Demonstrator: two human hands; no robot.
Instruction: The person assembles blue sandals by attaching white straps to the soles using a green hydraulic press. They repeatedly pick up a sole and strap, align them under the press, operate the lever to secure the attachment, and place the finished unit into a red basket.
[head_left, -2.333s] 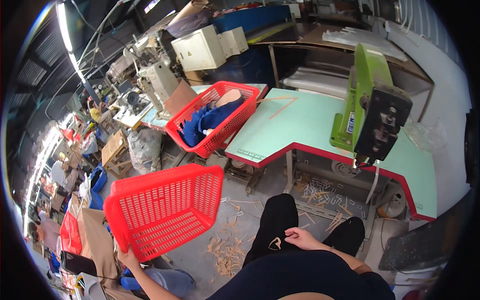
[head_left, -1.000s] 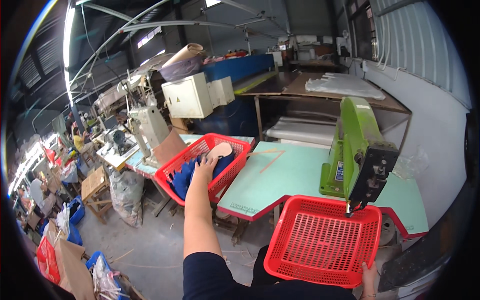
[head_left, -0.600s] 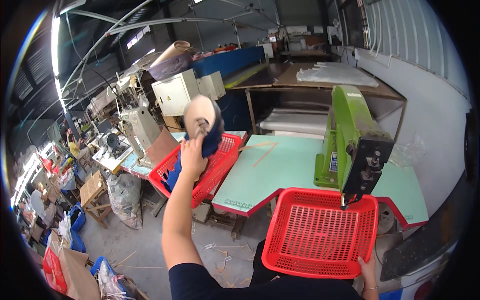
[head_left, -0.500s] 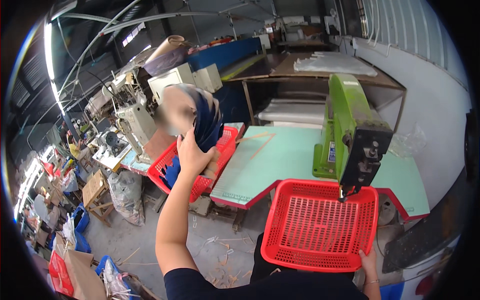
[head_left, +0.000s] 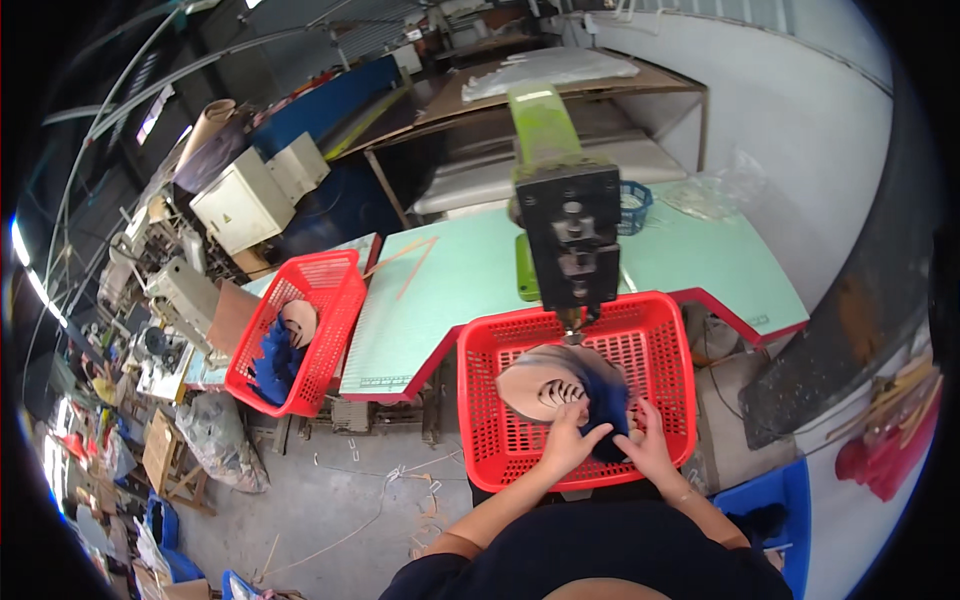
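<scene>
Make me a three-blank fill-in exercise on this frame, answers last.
The left hand and right hand are at a stack of beige-and-blue pieces within the nearer perforated plastic basket, coloured ____.
The arched machine with the black, blocky head has a ____ arm.
The farther perforated plastic basket sits on the picture's ____ side.
Missing: red; green; left.

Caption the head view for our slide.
Left hand and right hand handle blue-and-tan pieces over a red basket.

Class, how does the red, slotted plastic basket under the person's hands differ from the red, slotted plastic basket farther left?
The left hand and right hand touch beige-and-blue layered pieces in or over the near basket; no hand is at the left basket. The near basket appears larger; the left basket, smaller. Both are rectangular.
</scene>
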